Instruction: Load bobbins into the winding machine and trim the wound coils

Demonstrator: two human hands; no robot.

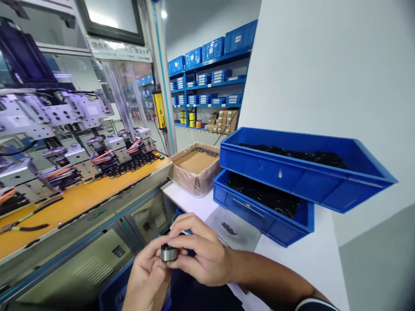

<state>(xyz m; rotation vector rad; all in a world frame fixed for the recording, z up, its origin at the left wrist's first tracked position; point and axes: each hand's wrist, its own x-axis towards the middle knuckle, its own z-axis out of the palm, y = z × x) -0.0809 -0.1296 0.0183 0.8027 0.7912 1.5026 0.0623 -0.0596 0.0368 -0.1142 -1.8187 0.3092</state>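
A small round stator core (pixel 169 253), with a silvery metal band and black rims above and below, is held between both hands low in the middle of the view. My left hand (pixel 147 272) grips it from the left, thumb and fingers closed on its side. From the right, my right hand (pixel 202 252) has its thumb at the lower edge and its fingers bent over the black top. The palm sides and some fingertips are hidden.
On the left stands a machine with an orange worktop (pixel 129 177), a row of black round parts and pliers (pixel 29 218). To the right, two stacked blue bins (pixel 259 211) contain black parts. A plastic-lined carton (pixel 196 181) sits behind; shelves (pixel 210 62) stand farther back.
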